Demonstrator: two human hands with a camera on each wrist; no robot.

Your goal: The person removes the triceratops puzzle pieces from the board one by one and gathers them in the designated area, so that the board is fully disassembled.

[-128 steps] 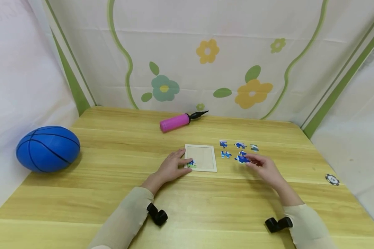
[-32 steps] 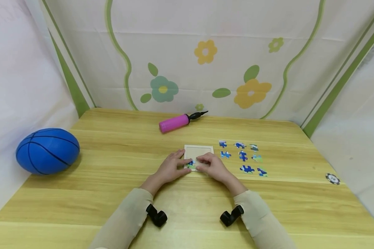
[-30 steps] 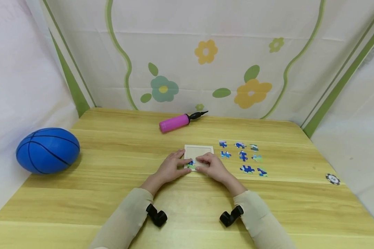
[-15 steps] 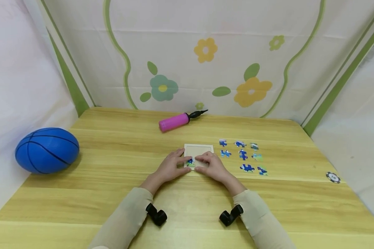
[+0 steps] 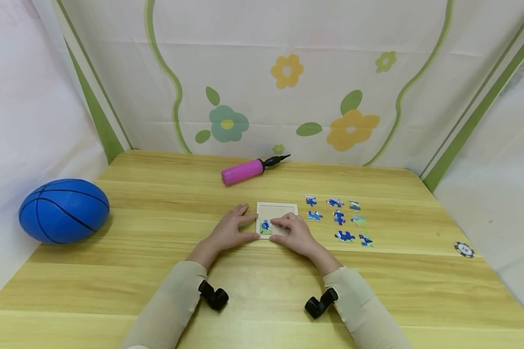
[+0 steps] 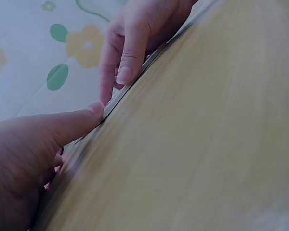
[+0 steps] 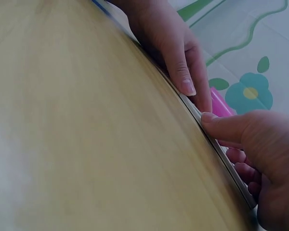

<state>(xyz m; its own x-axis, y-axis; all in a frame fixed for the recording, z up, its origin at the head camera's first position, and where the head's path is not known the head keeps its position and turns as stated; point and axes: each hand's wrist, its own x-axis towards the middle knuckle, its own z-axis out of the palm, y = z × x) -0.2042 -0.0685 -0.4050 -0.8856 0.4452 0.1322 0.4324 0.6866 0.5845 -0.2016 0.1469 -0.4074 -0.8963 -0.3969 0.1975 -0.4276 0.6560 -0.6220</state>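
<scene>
In the head view a small square puzzle tray point(image 5: 277, 210) with a pale rim lies on the table. A blue and green jigsaw piece point(image 5: 266, 228) sits in its lower left corner. My left hand point(image 5: 228, 231) is at the tray's left edge, fingers spread, thumb by the lower left corner. My right hand point(image 5: 298, 234) lies over the tray's right part, index fingertip beside the piece and thumb at the near rim. Both wrist views show the tray edge-on: the left thumb point(image 6: 79, 125) and the right thumb point(image 7: 231, 127) rest at its near edge. The piece is hidden there.
Several loose jigsaw pieces point(image 5: 339, 217) lie in rows right of the tray. A pink hand pump point(image 5: 243, 171) with a black nozzle is behind it. A blue ball point(image 5: 64, 211) stands at far left, and a round chip point(image 5: 464, 249) lies at far right.
My right hand has come from the loose pieces to the tray. Since half a second ago, my left hand has drawn back left off the piece, uncovering more of it.
</scene>
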